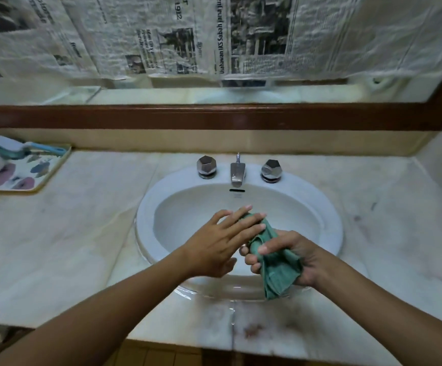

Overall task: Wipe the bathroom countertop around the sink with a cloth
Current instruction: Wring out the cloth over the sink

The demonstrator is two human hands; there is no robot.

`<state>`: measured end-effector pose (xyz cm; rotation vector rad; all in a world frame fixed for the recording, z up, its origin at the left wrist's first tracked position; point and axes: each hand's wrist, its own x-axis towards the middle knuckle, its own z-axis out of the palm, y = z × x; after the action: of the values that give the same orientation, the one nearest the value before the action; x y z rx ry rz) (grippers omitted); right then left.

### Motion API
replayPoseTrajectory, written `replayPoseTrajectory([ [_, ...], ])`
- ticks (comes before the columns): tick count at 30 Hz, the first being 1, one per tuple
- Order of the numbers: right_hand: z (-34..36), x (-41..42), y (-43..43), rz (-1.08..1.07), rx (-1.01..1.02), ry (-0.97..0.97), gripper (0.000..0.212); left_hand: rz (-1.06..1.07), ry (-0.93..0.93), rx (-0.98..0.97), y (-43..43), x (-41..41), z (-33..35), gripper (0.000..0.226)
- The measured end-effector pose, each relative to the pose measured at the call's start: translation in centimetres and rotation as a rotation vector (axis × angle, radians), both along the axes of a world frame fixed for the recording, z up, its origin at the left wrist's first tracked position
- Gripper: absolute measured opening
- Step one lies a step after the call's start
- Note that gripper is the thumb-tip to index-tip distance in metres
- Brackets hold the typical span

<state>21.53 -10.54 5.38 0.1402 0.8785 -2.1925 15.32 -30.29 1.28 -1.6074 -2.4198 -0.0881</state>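
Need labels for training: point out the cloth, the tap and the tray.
cloth (280, 272), head view, its hanging lower part.
tap (237, 174), head view, front of the spout.
tray (48, 171), head view, bare patch by its right edge.

I see a dark wood frame (214, 116) running across the back wall. Above it, newspaper (241, 35) covers most of the mirror (293, 95). Below it runs a beige wall strip (135, 140), and right of it stands a pale side wall (441, 149). The light is dim and yellowish.
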Motion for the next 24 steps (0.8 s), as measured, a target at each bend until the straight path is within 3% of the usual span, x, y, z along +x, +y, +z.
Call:
replayPoseTrajectory([
  [8,2.5,-2.9,0.3,0.277,0.327,-0.008,0.022,-0.149,0.061,0.370,2.7,-4.1,1.5,0.048],
  [11,2.9,-3.3,-0.6,0.281,0.425,0.003,0.018,-0.135,0.001,0.376,2.9,-4.9,2.5,0.051],
  [17,3.6,-5.0,-1.7,0.322,0.666,0.112,0.033,0.087,-0.054,0.059,2.2,-5.7,3.8,0.073],
  [24,3.3,-6.6,-3.7,0.267,1.261,0.290,0.027,0.240,-0.002,-0.293,2.5,-5.5,6.2,0.032],
])
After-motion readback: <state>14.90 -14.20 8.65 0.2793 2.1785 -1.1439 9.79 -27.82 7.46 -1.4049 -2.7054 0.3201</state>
